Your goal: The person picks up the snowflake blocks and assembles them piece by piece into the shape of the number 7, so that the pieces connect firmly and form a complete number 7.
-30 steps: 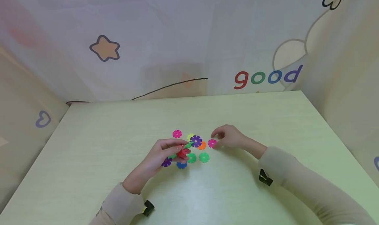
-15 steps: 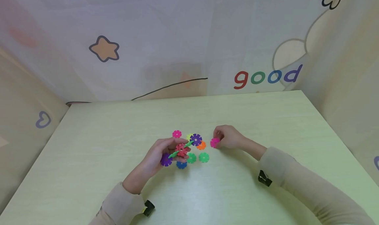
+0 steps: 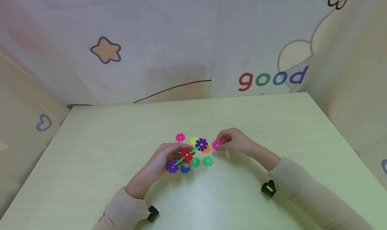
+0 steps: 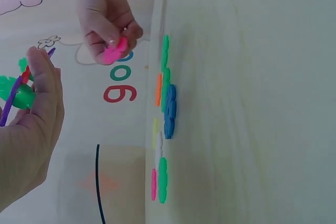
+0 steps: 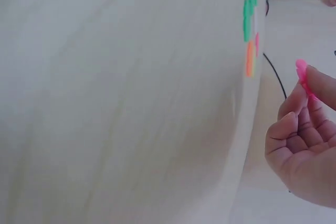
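My left hand [image 3: 163, 157] holds a chain of joined snowflake discs above the table. A red disc [image 3: 184, 154] sits at the chain's middle, with green discs set edge-on at either side. One purple disc [image 3: 199, 144] ends the chain at the upper right, another purple disc [image 3: 170, 167] at the lower left. To the right, my right hand [image 3: 237, 143] pinches a single pink disc [image 3: 215, 145] between thumb and fingers. The right wrist view shows that pink disc [image 5: 302, 72] raised off the table at the fingertips. A gap separates it from the chain.
Loose discs lie on the table around and under the left hand: pink [image 3: 178, 137], yellow [image 3: 193, 141], orange [image 3: 207, 149], green [image 3: 206, 161] and blue [image 3: 185, 169]. A white disc [image 4: 159, 142] shows edge-on in the left wrist view. A printed cloth [image 3: 181, 28] hangs behind the table.
My right hand has picked the pink disc up from the table and shifted it slightly left. In my left hand the chain has turned, so the red disc and lower purple disc show more fully.
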A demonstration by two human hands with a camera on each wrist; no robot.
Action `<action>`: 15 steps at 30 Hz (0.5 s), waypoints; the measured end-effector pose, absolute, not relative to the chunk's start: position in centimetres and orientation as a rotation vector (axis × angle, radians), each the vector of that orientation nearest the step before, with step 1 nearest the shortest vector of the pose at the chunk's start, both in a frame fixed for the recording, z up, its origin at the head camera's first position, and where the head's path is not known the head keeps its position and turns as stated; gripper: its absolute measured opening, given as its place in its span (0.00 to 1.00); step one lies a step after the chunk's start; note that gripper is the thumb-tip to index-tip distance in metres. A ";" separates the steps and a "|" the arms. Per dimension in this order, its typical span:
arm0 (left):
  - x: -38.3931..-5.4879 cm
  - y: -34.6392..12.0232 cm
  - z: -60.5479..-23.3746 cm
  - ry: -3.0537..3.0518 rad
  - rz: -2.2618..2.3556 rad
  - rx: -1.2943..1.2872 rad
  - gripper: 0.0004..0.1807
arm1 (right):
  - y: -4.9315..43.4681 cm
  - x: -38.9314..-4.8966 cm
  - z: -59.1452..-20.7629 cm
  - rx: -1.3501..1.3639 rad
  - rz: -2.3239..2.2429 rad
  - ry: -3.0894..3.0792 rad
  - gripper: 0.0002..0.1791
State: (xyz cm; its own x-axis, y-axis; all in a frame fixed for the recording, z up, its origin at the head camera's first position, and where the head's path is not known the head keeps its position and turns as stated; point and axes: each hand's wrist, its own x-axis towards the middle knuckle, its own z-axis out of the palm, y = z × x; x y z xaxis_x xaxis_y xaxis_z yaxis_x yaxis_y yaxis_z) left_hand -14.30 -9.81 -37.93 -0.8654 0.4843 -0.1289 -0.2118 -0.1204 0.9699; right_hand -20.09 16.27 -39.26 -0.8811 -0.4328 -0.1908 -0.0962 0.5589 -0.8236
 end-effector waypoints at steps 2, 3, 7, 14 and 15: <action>-14.3 -9.6 -38.0 1.718 2.014 0.301 0.23 | 16.2 -19.7 -39.0 -0.444 -1.308 2.402 0.08; -14.3 -9.6 -38.0 1.722 2.009 0.294 0.23 | 16.2 -19.6 -38.9 -0.447 -1.333 2.395 0.08; -14.2 -9.4 -38.1 1.757 1.978 0.283 0.20 | 16.1 -19.1 -38.6 -0.451 -1.410 2.384 0.06; -14.1 -9.3 -38.4 1.806 1.907 0.277 0.17 | 16.2 -18.5 -38.2 -0.470 -1.562 2.332 0.05; -14.1 -9.3 -38.4 1.811 1.902 0.272 0.17 | 16.3 -18.4 -38.1 -0.472 -1.580 2.324 0.05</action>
State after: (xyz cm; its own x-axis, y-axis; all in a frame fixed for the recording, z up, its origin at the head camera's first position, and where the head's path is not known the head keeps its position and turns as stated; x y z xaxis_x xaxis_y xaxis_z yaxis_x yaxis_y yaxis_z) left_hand -14.12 -9.27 -38.37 -0.8570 0.4790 -0.1903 -0.2134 0.0062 0.9769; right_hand -18.36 16.25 -38.12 -0.9040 -0.4240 -0.0550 -0.1049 0.3446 -0.9329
